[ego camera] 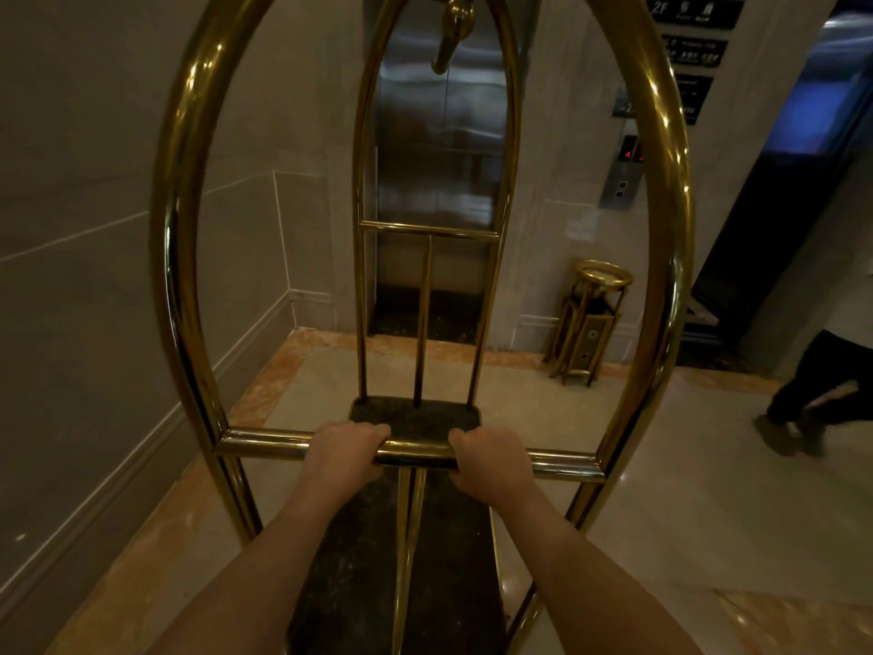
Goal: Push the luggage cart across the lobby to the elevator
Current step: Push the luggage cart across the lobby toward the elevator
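A pale tiled wall (118,229) fills the left side, meeting a marble floor (661,512) with an orange border strip. One luggage cart (179,257) of polished brass stands right in front of the camera, its near arch framing the view and a second, narrower far arch (361,182) rising from the far end of the dark carpeted deck (415,413). The deck carries no bags. One brass hook (451,35) hangs from the top of the frame.

Two bare hands hold the horizontal push bar (264,442) of the near arch. The left hand (342,453) is wrapped over the bar left of centre, fingers curled closed around it; the right hand (491,458) is clamped the same way just right of centre. Both forearms reach in from the bottom edge.

Straight ahead, seen through the far arch, one steel elevator door (439,148) is closed, near the cart's front end. To its right the wall carries one call panel (623,172) with a red-lit display, and dark signs (692,11) above. One brass ash stand (590,323) stands on the floor against that wall. Further right a dark opening (803,182) shows, and a person's legs (812,394) stand at the right edge, well clear of the cart.
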The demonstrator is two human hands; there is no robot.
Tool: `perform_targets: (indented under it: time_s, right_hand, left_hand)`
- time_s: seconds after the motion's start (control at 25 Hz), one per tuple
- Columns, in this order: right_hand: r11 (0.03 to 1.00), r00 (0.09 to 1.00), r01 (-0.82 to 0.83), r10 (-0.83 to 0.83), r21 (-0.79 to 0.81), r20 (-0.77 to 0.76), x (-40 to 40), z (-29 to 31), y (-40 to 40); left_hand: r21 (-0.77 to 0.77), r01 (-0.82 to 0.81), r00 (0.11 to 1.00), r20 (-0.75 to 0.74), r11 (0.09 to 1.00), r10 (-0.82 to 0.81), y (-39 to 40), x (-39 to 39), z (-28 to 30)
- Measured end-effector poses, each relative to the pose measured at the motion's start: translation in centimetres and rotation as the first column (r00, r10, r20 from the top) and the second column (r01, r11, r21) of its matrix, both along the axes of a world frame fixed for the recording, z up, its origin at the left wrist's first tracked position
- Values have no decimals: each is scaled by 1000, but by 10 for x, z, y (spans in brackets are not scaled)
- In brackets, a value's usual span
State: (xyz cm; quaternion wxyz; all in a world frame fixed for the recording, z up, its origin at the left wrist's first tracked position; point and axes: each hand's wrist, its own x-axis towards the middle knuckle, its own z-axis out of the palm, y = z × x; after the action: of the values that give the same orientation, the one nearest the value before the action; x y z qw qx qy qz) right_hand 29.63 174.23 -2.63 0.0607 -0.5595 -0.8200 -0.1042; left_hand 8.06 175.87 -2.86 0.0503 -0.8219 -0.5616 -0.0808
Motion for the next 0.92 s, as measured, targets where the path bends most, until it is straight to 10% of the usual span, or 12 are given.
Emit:
perform_targets:
  time_s: [0.92]
  right_hand:
    - [1000,1000,-14,14,-16,3,15,0,287]
  left_hand:
    - [8,-38,999,36,999,37,285,16,1]
